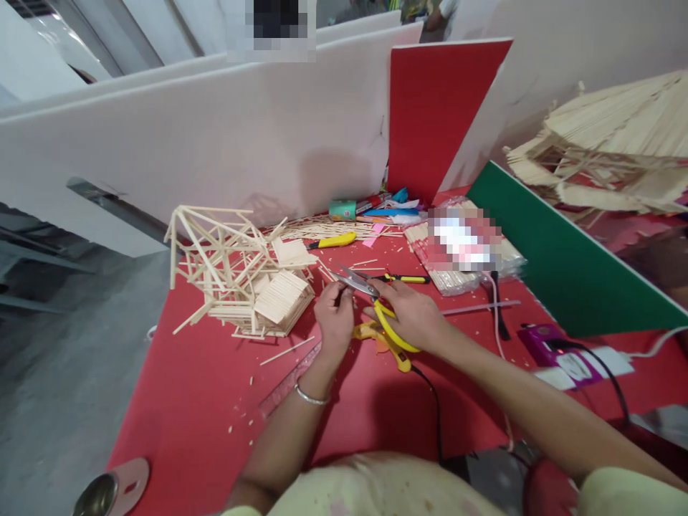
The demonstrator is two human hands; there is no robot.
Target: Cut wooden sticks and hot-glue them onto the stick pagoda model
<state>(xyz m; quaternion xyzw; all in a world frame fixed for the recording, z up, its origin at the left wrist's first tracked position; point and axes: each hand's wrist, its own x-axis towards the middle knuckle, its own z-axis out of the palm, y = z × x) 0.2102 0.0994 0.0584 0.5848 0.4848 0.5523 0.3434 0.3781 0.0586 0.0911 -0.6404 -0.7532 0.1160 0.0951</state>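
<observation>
My right hand (411,312) grips yellow-handled scissors (370,297), their metal blades pointing left toward my left hand (334,319). The left hand's fingers are pinched together right at the blade tips, holding something too small to make out, probably a thin wooden stick. A silver bangle sits on my left wrist. To the left of both hands stands a model house of wooden sticks (241,276) on the red table (188,401). A ruler (284,387) lies under my left forearm.
A yellow utility knife (333,241), loose sticks, a packet of sticks (462,251) and pens lie behind the hands. White, red (435,107) and green (564,265) boards stand around. A purple device (548,347) with cables lies right. Another stick model (607,150) sits far right. A metal cup (99,494) is at the bottom left.
</observation>
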